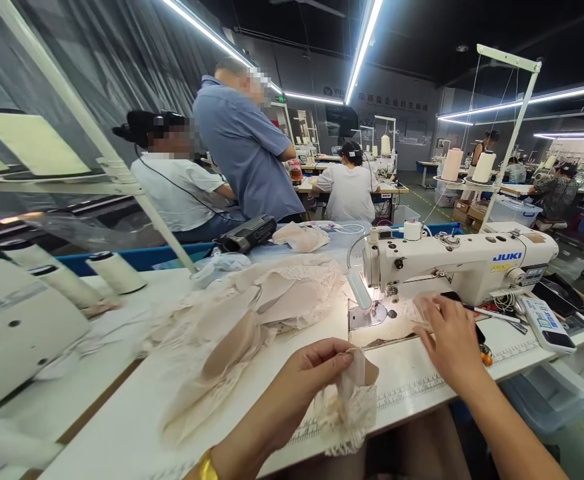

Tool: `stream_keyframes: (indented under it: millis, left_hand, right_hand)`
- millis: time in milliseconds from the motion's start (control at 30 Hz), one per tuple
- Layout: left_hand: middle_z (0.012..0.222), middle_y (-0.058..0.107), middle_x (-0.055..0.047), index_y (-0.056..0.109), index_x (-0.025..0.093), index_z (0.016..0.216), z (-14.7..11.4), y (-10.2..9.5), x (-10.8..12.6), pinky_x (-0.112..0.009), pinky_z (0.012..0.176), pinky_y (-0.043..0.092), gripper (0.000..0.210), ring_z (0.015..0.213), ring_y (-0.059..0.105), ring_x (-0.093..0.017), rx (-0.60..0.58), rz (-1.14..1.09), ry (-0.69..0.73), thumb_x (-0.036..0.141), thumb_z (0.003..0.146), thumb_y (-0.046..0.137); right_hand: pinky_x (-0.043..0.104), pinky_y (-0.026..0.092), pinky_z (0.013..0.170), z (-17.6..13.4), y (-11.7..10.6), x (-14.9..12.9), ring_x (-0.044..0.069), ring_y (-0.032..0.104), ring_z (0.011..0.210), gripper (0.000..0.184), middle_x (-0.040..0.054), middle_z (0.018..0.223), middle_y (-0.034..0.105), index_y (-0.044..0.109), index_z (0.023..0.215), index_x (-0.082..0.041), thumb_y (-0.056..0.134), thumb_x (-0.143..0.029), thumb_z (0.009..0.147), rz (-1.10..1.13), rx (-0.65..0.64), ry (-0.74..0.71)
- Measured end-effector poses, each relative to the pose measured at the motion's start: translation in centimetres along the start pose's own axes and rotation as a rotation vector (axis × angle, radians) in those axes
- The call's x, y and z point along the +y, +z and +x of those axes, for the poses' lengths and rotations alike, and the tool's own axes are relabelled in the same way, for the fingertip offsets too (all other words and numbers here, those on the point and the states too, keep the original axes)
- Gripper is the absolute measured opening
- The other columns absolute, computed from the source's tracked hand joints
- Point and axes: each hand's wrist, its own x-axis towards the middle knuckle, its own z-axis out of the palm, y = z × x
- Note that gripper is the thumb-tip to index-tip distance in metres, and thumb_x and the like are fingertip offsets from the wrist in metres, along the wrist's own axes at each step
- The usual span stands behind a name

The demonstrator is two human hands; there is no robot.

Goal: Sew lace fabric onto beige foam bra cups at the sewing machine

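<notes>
Low in front of the table edge, my left hand (312,377) pinches a beige lace garment piece (359,403) between thumb and fingers, and the lace hangs down from it. My right hand (452,343) is over the bed of the white sewing machine (457,257), to the right of the needle area. Its fingers are spread, with a small pale sheer piece (412,312) at the fingertips; whether they touch it is unclear. A heap of beige lace garment pieces (292,293) spreads over the table left of the machine.
A dark phone-like object (451,297), a white box-shaped device (547,323) and loose tools lie right of my right hand. Thread cones (117,272) stand at left beside another machine (22,327). A thread stand (519,127) rises behind. Several people sit or stand beyond the table.
</notes>
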Motion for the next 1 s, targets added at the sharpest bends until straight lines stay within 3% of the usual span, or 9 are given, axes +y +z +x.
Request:
stream_keyframes:
  millis: [67, 200, 300, 367, 567, 667, 767, 867, 1000]
  left_hand:
    - [0.082, 0.078, -0.006, 0.082, 0.018, 0.085, -0.2, 0.7, -0.1, -0.031, 0.075, 0.048, 0.037, 0.080, 0.065, -0.024, 0.007, 0.009, 0.032, 0.052, 0.071, 0.090]
    - [0.085, 0.079, -0.006, 0.081, 0.019, 0.082, -0.9, 1.9, -0.1, -0.030, 0.077, 0.050, 0.040, 0.083, 0.066, -0.023, 0.038, -0.066, 0.056, 0.054, 0.067, 0.093]
    - [0.075, 0.075, -0.002, 0.078, 0.018, 0.076, -1.6, 1.9, -0.2, -0.027, 0.070, 0.050, 0.044, 0.073, 0.064, -0.019, 0.108, -0.150, 0.035, 0.053, 0.059, 0.098]
    - [0.069, 0.071, 0.001, 0.075, 0.017, 0.074, -2.2, 1.5, -0.3, -0.025, 0.064, 0.048, 0.046, 0.066, 0.061, -0.016, 0.148, -0.203, 0.024, 0.051, 0.055, 0.101]
    - [0.071, 0.073, -0.002, 0.073, 0.017, 0.076, -3.4, 1.6, -0.3, -0.027, 0.062, 0.051, 0.047, 0.065, 0.063, -0.018, 0.156, -0.255, 0.025, 0.050, 0.057, 0.101]
    - [0.069, 0.072, -0.001, 0.073, 0.018, 0.077, -3.8, 2.1, -0.5, -0.027, 0.061, 0.050, 0.049, 0.063, 0.062, -0.018, 0.149, -0.278, 0.043, 0.055, 0.059, 0.099]
    - [0.076, 0.075, -0.006, 0.078, 0.016, 0.084, -4.3, 2.1, -1.4, -0.033, 0.069, 0.054, 0.052, 0.072, 0.068, -0.023, -0.030, -0.313, -0.023, 0.060, 0.064, 0.096]
    - [0.084, 0.079, -0.009, 0.082, 0.014, 0.095, -4.2, 1.5, -2.2, -0.037, 0.083, 0.054, 0.050, 0.084, 0.072, -0.028, -0.289, -0.283, -0.175, 0.049, 0.064, 0.099]
    - [0.083, 0.078, -0.007, 0.081, 0.018, 0.103, -2.7, -0.8, -0.9, -0.038, 0.087, 0.054, 0.050, 0.090, 0.071, -0.030, -0.307, -0.237, -0.143, 0.050, 0.068, 0.095]
  right_hand:
    - [0.042, 0.050, 0.090, -1.7, 0.0, -3.5, 0.030, 0.062, 0.106, 0.030, 0.0126, 0.117, 0.068, 0.061, 0.123, -0.022, 0.068, -0.035, 0.098, 0.401, -0.085, -0.102]
    - [0.031, 0.049, 0.076, -3.7, 1.4, -8.1, 0.020, 0.060, 0.084, 0.029, -0.0004, 0.093, 0.064, 0.057, 0.105, -0.024, 0.077, -0.031, 0.085, 0.902, -0.291, 0.033]
    - [0.030, 0.047, 0.076, -3.5, 2.6, -7.7, 0.018, 0.057, 0.081, 0.016, -0.0020, 0.083, 0.059, 0.058, 0.094, -0.023, 0.069, -0.033, 0.089, 1.144, -0.376, 0.118]
    - [0.030, 0.047, 0.075, -3.0, 3.0, -6.3, 0.017, 0.056, 0.077, 0.028, -0.0030, 0.078, 0.056, 0.059, 0.090, -0.023, 0.075, -0.045, 0.086, 1.288, -0.467, 0.197]
    - [0.038, 0.047, 0.095, -3.9, 2.5, -5.0, 0.025, 0.063, 0.109, 0.069, 0.0061, 0.111, 0.068, 0.065, 0.119, -0.023, 0.085, -0.071, 0.074, 1.393, -0.599, 0.111]
    - [0.031, 0.045, 0.083, -5.0, 2.4, -6.0, 0.020, 0.060, 0.090, 0.067, 0.0008, 0.096, 0.067, 0.067, 0.106, -0.021, 0.094, -0.066, 0.065, 1.418, -0.719, 0.089]
    - [0.025, 0.039, 0.070, -5.3, 2.6, -6.6, 0.013, 0.049, 0.069, 0.060, -0.0055, 0.075, 0.056, 0.062, 0.084, -0.019, 0.097, -0.062, 0.062, 1.499, -0.712, 0.244]
    - [0.025, 0.042, 0.069, -4.8, 2.5, -6.5, 0.013, 0.052, 0.070, 0.063, -0.0060, 0.076, 0.057, 0.061, 0.088, -0.021, 0.099, -0.061, 0.057, 1.606, -0.676, 0.336]
    - [0.029, 0.049, 0.080, -3.3, 2.6, -5.9, 0.018, 0.060, 0.082, 0.060, -0.0030, 0.084, 0.063, 0.068, 0.103, -0.021, 0.097, -0.053, 0.062, 1.533, -0.896, 0.180]
